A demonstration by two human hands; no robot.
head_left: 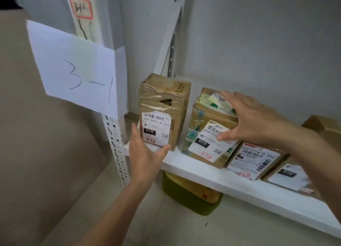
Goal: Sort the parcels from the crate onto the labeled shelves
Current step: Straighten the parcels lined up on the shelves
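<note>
Parcels [254, 159]: several on shelf [203, 173] beside 3-1 sign [77, 70] | left hand [145, 153] open near leftmost parcel [162, 101] | right hand [258, 120] spread on second parcel [203, 144] | remainder in crate: cannot tell

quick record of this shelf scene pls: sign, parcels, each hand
sign: paper sign reads 3-1
parcels: tall brown parcel leftmost, green-taped parcel beside it, two flat parcels further right
left hand: open, by tall brown parcel's lower front
right hand: fingers spread over green-taped parcel, thumb on its label
below shelf: green bin
</note>
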